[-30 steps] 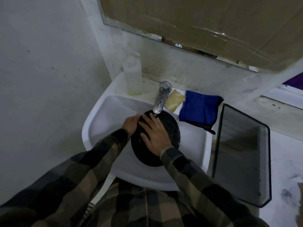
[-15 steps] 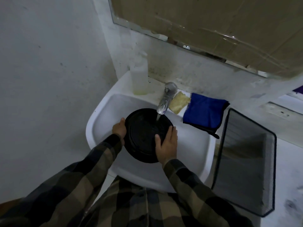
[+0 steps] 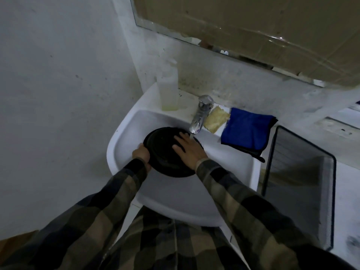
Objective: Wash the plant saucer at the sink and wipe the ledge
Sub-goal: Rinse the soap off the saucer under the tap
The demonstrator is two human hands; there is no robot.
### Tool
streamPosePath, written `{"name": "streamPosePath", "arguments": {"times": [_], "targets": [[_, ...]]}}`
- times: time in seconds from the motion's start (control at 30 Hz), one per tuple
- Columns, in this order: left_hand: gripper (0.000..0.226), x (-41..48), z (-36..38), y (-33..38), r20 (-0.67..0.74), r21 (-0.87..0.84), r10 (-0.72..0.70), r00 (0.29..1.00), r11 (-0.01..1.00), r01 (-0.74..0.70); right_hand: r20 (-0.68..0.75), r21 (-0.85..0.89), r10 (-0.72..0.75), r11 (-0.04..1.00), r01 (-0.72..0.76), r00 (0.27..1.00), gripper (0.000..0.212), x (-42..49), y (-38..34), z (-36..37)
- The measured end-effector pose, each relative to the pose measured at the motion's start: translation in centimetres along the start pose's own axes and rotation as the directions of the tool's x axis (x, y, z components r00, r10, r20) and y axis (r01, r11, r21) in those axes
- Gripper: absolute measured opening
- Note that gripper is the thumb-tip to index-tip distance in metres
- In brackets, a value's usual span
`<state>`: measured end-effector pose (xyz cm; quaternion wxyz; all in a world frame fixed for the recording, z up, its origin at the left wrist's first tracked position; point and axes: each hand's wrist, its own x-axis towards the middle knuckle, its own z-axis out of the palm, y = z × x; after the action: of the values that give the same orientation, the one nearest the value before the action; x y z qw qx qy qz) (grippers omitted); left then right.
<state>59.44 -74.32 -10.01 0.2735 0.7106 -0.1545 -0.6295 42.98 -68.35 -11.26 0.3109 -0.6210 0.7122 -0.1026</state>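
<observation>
Left hand (image 3: pixel 140 153) fingers grip the saucer (image 3: pixel 163 152) rim; right hand (image 3: pixel 190 148) fingers lie flat inside it.

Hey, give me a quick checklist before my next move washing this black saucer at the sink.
1. Grip on the saucer: left hand holds its rim, ok.
2. Rubbing contact: right hand lies flat on the saucer, ok.
3. Water: runs from the tap over the saucer, ok.
4. Wiping gear: blue cloth lies on the sink ledge, ok.
5. Cleanliness of the saucer: cannot tell, too dark.
</observation>
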Motion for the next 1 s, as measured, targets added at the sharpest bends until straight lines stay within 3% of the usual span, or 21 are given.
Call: {"name": "streamPosePath", "arguments": {"times": [0.07, 0.13, 0.3, 0.47, 0.6, 0.67, 0.73, 0.9, 1.0], "targets": [[0.050, -0.2, 0.2, 0.2, 0.021, -0.019, -0.007, 1.000, 1.000, 0.007, -0.022, 0.149, 0.136, 0.980, -0.131, 0.990, 0.052, -0.4, 1.2, -0.4], [0.050, -0.3, -0.1, 0.4, 0.055, -0.032, -0.035, 0.998, 0.999, 0.037, -0.015, 0.217, 0.169, 0.963, -0.161, 0.986, 0.053, -1.6, 2.0, -0.8], [0.041, -0.2, -0.8, 1.4, 0.116, -0.058, -0.096, 0.989, 0.993, 0.104, -0.215, 0.168, -0.164, 0.965, 0.202, 0.963, 0.074, -6.5, 3.1, -0.4], [0.040, -1.1, -0.5, 2.2, 0.178, -0.067, -0.086, 0.980, 0.993, 0.099, -0.275, 0.222, -0.198, 0.939, 0.262, 0.941, 0.076, -7.9, 3.6, -0.2], [0.041, -1.0, -0.9, 2.7, 0.169, -0.037, -0.104, 0.980, 0.993, 0.112, -0.360, 0.188, -0.222, 0.934, 0.304, 0.906, 0.058, -7.4, 3.2, 0.1], [0.042, -0.8, -1.2, 3.2, 0.187, -0.113, -0.156, 0.970, 0.977, 0.179, -0.385, 0.207, -0.182, 0.938, 0.277, 0.905, 0.041, -6.4, 3.2, 0.0], [0.041, -1.1, -1.7, 3.5, 0.212, -0.125, -0.190, 0.959, 0.968, 0.219, -0.374, 0.232, -0.114, 0.949, 0.212, 0.921, 0.039, -5.5, 2.7, -0.4], [0.055, 0.4, -3.2, 3.7, 0.142, 0.018, -0.206, 0.968, 0.979, 0.205, -0.244, 0.333, 0.051, 0.942, 0.034, 0.968, 0.037, -3.7, 1.5, -0.7], [0.044, 0.6, -3.5, 3.5, 0.119, 0.159, -0.190, 0.974, 0.972, 0.170, -0.155, 0.432, 0.157, 0.898, -0.076, 0.975, 0.032, -2.6, 1.1, -1.3]]}}
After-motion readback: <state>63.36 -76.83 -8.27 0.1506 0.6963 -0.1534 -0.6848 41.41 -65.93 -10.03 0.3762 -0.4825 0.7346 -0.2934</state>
